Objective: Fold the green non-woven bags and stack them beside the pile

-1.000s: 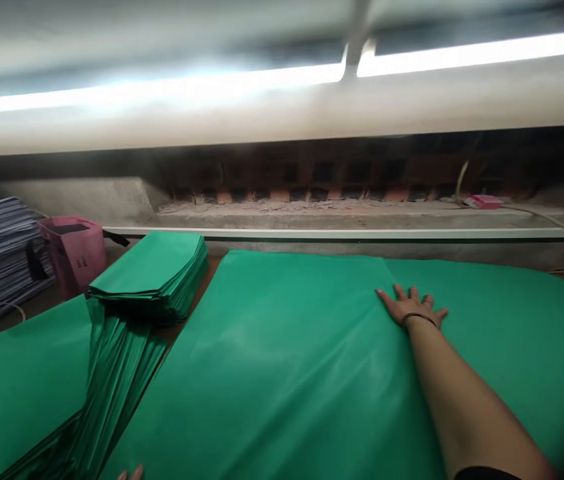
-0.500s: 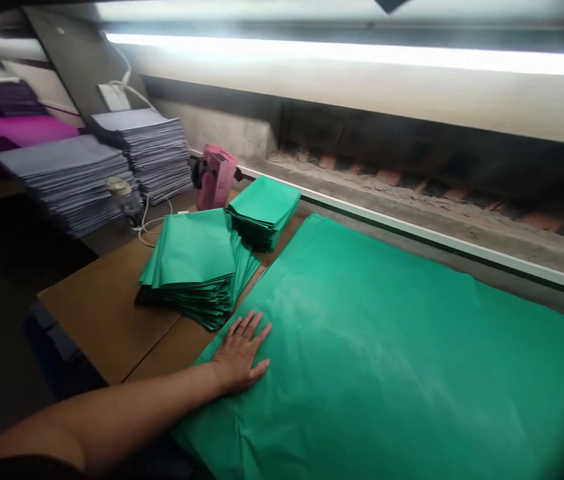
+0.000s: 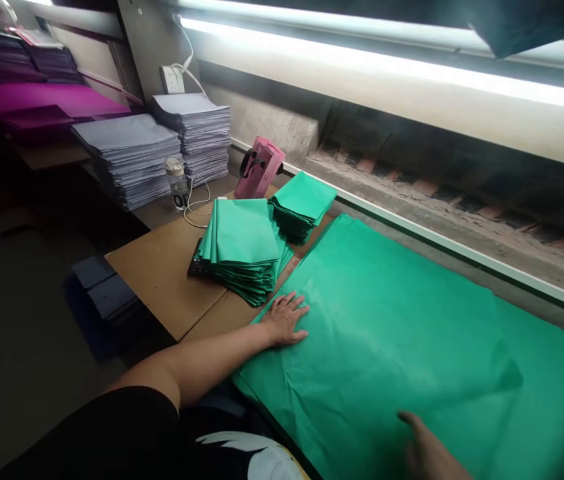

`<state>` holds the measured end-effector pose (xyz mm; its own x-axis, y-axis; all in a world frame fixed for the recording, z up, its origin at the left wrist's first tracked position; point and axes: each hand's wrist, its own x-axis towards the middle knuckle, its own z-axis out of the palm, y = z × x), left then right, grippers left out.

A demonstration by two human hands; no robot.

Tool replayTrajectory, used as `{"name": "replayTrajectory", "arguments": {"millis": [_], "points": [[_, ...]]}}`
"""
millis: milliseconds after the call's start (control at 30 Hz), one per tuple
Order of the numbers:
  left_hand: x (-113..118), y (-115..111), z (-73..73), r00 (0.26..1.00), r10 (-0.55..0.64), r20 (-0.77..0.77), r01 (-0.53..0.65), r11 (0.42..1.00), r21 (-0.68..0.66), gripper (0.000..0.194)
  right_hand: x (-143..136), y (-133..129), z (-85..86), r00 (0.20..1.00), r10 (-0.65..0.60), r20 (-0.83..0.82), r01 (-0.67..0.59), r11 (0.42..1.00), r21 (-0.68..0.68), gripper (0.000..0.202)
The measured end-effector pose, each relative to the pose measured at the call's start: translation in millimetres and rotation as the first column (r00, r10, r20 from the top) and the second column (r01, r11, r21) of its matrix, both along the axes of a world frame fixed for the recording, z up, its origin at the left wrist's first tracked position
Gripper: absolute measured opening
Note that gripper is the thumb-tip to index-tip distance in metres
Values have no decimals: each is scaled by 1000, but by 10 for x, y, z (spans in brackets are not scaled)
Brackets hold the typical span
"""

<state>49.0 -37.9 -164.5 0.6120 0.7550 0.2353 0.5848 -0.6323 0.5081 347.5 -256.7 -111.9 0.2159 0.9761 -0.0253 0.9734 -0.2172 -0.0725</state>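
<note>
A large green sheet [image 3: 382,313] lies over more green material on the table, with creases near its front left and its right part lifted in a fold. My left hand [image 3: 285,320] rests flat on its left edge, fingers spread. At the bottom right, my right hand [image 3: 427,447] is over the sheet's front part, blurred, one finger or thumb pointing left; its other fingers are hidden. Beyond my left hand sits a stack of folded green pieces [image 3: 245,233], and a second green stack [image 3: 305,197] is behind it.
Brown cardboard [image 3: 162,273] covers the table at the left. Farther back stand a pink box [image 3: 261,167], a clear bottle [image 3: 177,183] with a white cable beside it, grey stacks [image 3: 132,153] and magenta sheets [image 3: 57,100]. A white rail [image 3: 412,230] runs along the back.
The view has shifted, so things sit farther right. My right hand has come into view at the bottom right, and the sheet's right part now shows a raised fold. My left hand stays flat on the sheet.
</note>
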Motion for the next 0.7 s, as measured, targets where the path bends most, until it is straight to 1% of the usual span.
{"name": "replayTrajectory", "arguments": {"millis": [67, 100, 167, 200, 267, 333, 400, 500, 533, 567, 633, 700], "points": [[-1, -2, 2, 1000, -2, 13, 2, 1000, -14, 67, -532, 394, 59, 998, 62, -8, -63, 984, -167, 36], [-3, 0, 3, 1000, -3, 21, 3, 1000, -21, 67, -800, 605, 86, 994, 112, -10, -111, 969, -222, 35], [-9, 15, 0, 999, -4, 52, 6, 999, -32, 65, -1267, 976, 122, 970, 243, -18, -241, 944, -227, 28], [-10, 29, -3, 997, -1, 76, 4, 999, -42, 60, -1451, 1116, 125, 950, 310, -29, -309, 927, -213, 25], [-10, 69, -7, 989, 15, 147, -2, 996, -86, 42, -1713, 1286, 100, 910, 412, -51, -414, 891, -187, 19], [-4, 117, -8, 970, 52, 237, -17, 989, -147, 27, -1874, 1330, 44, 881, 469, -66, -472, 860, -193, 16], [9, 155, -8, 935, 126, 330, -68, 981, -182, 18, -1988, 1302, -21, 858, 508, -72, -512, 835, -202, 13], [28, 177, -17, 883, 246, 399, -178, 963, -200, 16, -2141, 1234, -98, 825, 560, -74, -562, 800, -211, 13], [31, 176, -22, 878, 269, 397, -195, 957, -216, 19, -2189, 1216, -114, 817, 572, -74, -573, 792, -212, 13], [30, 173, -28, 878, 281, 387, -200, 951, -236, 25, -2233, 1202, -124, 811, 580, -74, -581, 786, -211, 13], [13, 167, -35, 885, 288, 366, -191, 941, -280, 45, -2299, 1171, -124, 803, 592, -72, -592, 778, -211, 13], [-22, 162, -34, 893, 291, 344, -191, 935, -298, 56, -2322, 1121, -102, 792, 603, -99, -610, 774, -169, 12]]}}
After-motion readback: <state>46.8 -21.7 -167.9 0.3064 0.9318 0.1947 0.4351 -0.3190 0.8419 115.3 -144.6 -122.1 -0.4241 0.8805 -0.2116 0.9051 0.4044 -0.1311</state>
